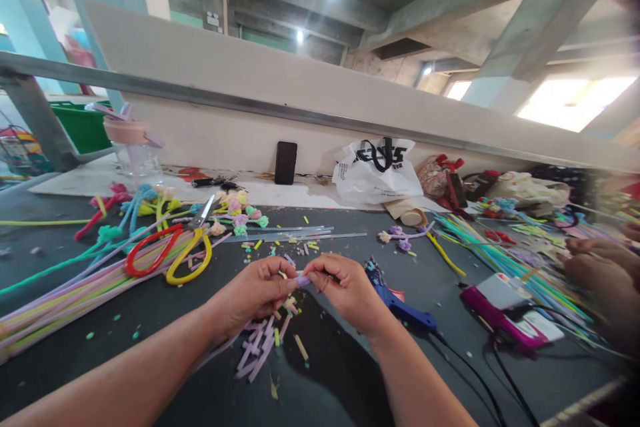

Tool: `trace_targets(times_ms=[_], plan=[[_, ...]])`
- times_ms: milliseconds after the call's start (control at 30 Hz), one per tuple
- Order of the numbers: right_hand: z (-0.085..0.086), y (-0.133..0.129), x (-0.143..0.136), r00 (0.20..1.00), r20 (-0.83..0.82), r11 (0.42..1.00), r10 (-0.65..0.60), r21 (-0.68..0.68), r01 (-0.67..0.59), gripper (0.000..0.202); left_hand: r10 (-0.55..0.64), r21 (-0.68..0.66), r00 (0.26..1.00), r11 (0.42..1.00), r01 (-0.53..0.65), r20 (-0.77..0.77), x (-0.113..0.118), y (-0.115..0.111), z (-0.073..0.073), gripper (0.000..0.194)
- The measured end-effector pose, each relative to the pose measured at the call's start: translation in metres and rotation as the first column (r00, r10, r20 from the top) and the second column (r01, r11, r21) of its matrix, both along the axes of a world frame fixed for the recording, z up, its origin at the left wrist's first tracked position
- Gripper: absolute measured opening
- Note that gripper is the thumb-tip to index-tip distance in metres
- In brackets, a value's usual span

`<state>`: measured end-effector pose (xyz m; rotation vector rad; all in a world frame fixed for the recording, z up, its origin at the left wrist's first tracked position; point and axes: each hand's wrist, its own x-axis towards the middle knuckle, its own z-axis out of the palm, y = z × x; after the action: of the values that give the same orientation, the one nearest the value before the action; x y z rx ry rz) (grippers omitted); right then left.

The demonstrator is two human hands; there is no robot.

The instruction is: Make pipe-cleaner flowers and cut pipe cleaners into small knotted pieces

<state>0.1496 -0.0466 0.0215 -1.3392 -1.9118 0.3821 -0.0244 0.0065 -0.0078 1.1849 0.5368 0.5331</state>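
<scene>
My left hand [264, 288] and my right hand [341, 285] meet over the dark table, both with fingers pinched closed. Between their fingertips is a short piece of purple pipe cleaner [303, 280], partly covered by the fingers. A longer purple strand [220, 349] shows beneath my left wrist. Under the hands lie several cut purple pipe cleaner pieces [259, 349], with a few yellow and pink bits among them. Scissors [189, 253] with one red and one yellow handle rest on a bundle of long pipe cleaners [100, 300] to the left. To the right is a blue glue gun [403, 307].
Clear glue sticks [300, 235] lie beyond the hands. A black phone [285, 163] leans on the back board beside a white bag [376, 172]. A plastic cup [134, 150] stands at left. The glue gun's cord passes a magenta power strip [505, 320]. Another person's hands [597, 273] are at far right.
</scene>
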Motion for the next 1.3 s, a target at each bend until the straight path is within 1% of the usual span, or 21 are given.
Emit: trace_targets(times_ms=[200,333,433,500,567,667,767,833,900,1000,1100,1200,1300], plan=[[-0.001,0.001,0.001,1.000,-0.016,1.000,0.002,-0.003,-0.002,0.013,0.005,-0.027,1.000,1.000,-0.004,0.013,0.000,0.002,-0.002,0.024],[-0.001,0.003,0.000,0.999,-0.035,1.000,0.016,0.006,-0.015,0.012,0.030,-0.032,0.999,0.999,-0.029,0.023,0.000,0.002,-0.003,0.023],[-0.002,0.003,0.002,0.999,-0.048,1.000,0.018,-0.011,-0.019,0.013,0.040,-0.048,0.999,0.998,-0.040,0.018,0.000,0.003,-0.004,0.024],[-0.002,0.002,0.003,0.997,-0.077,1.000,0.015,-0.015,-0.016,0.015,0.051,-0.062,0.998,0.997,-0.049,0.032,0.000,0.004,-0.004,0.023],[-0.001,0.001,0.005,0.992,-0.127,1.000,0.001,0.009,0.000,0.020,0.060,-0.080,0.996,0.995,-0.055,0.066,-0.001,0.005,-0.004,0.023],[0.000,-0.001,0.006,0.984,-0.177,0.997,-0.003,0.070,0.015,0.023,0.044,-0.119,0.992,0.992,-0.030,0.118,-0.002,0.008,-0.004,0.022],[-0.001,0.001,0.005,0.986,-0.166,0.993,0.021,0.116,-0.002,0.023,0.021,-0.151,0.986,0.988,0.004,0.164,-0.004,0.009,-0.003,0.018],[-0.005,0.003,0.004,0.986,-0.164,0.994,0.007,0.112,0.012,0.024,0.013,-0.170,0.981,0.985,0.020,0.192,-0.004,0.009,-0.001,0.016],[-0.009,0.006,0.001,0.979,-0.203,0.997,-0.021,0.071,0.036,0.023,0.006,-0.192,0.978,0.981,0.036,0.211,-0.004,0.008,0.001,0.017],[-0.013,0.006,-0.006,0.939,-0.343,0.999,-0.028,-0.045,0.013,0.017,-0.018,-0.230,0.973,0.971,0.072,0.230,-0.004,0.004,0.005,0.017],[-0.014,0.005,-0.015,0.851,-0.524,0.988,-0.005,-0.136,-0.078,0.011,-0.063,-0.258,0.965,0.957,0.131,0.254,-0.002,-0.001,0.008,0.014],[-0.014,0.003,-0.019,0.769,-0.639,0.977,-0.001,-0.166,-0.136,0.010,-0.064,-0.261,0.961,0.956,0.137,0.269,-0.001,-0.005,0.008,0.015],[-0.016,0.004,-0.020,0.716,-0.697,0.975,-0.019,-0.171,-0.141,0.009,-0.030,-0.259,0.961,0.960,0.104,0.276,0.002,-0.009,0.008,0.017]])
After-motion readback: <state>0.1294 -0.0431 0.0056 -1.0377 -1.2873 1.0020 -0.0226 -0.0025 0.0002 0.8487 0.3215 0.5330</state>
